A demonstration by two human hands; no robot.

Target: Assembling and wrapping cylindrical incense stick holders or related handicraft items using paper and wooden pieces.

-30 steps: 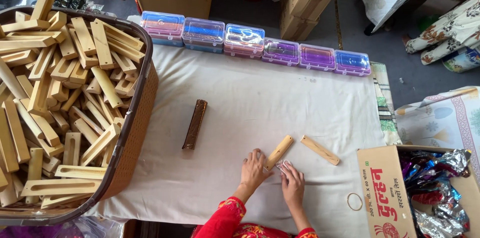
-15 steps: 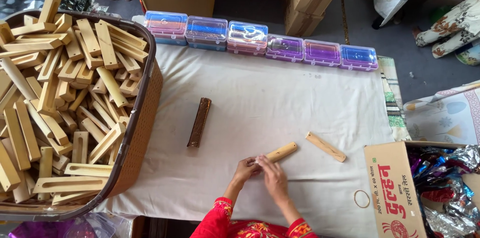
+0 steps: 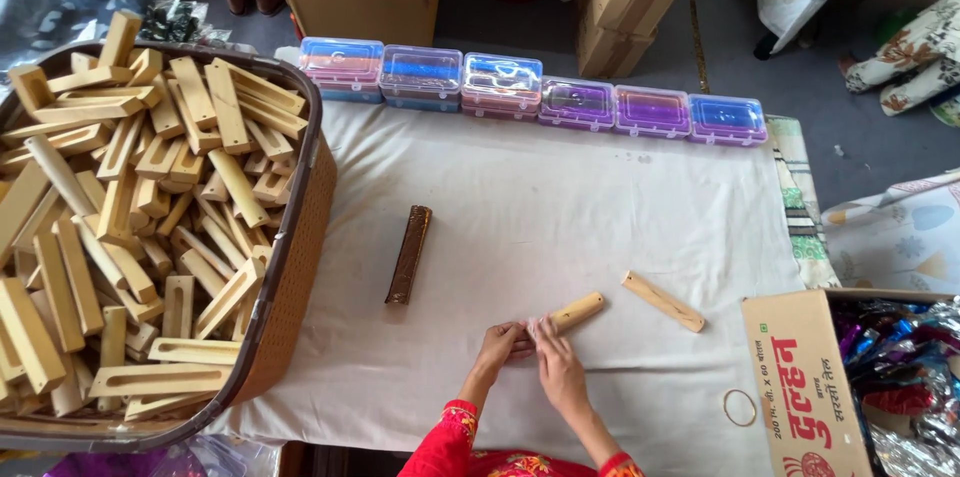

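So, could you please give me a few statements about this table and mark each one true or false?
1. Both hands, left hand and right hand, meet at the near end of a wooden stick. True.
2. Six clear plastic boxes line the far edge of the table. True.
3. The basket of wooden pieces stands on the person's right. False: it is on their left.
4. The dark brown stick lies inside the cardboard box. False: it lies on the white cloth.
5. A second wooden stick lies apart, right of the hands. True.
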